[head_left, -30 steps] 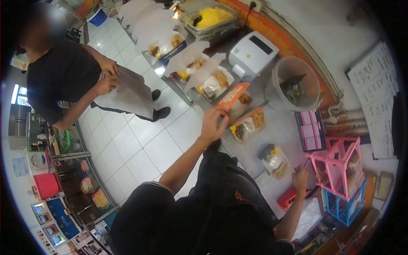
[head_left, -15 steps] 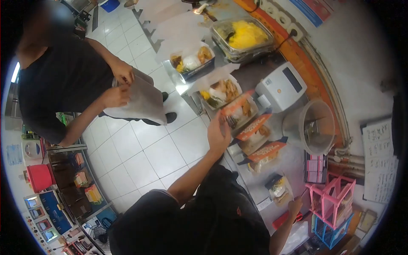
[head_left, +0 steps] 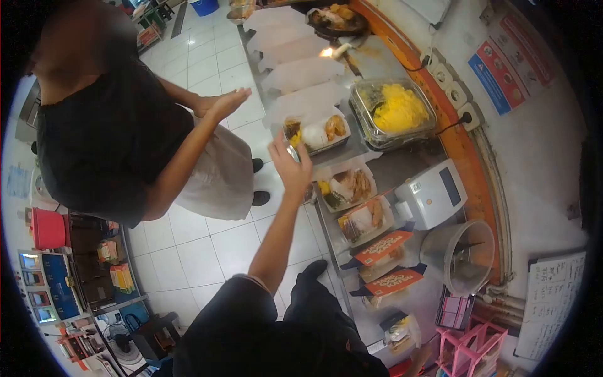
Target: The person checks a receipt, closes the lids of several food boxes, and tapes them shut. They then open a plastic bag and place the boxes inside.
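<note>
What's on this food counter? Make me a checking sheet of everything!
Surface: steel counter, crowded.
Job's things: open food box with rice and fried pieces; orange-lidded boxes closed.
Clutter: yellow rice tray, white printer, bucket.
Hands: left hand open, beside the open food box; right hand barely seen at the bottom edge.
Cables: black cable to a wall socket.
Surroundings: another person's apron, white tiled floor.

The right hand (head_left: 419,363) is cut off at the bottom edge.
</note>
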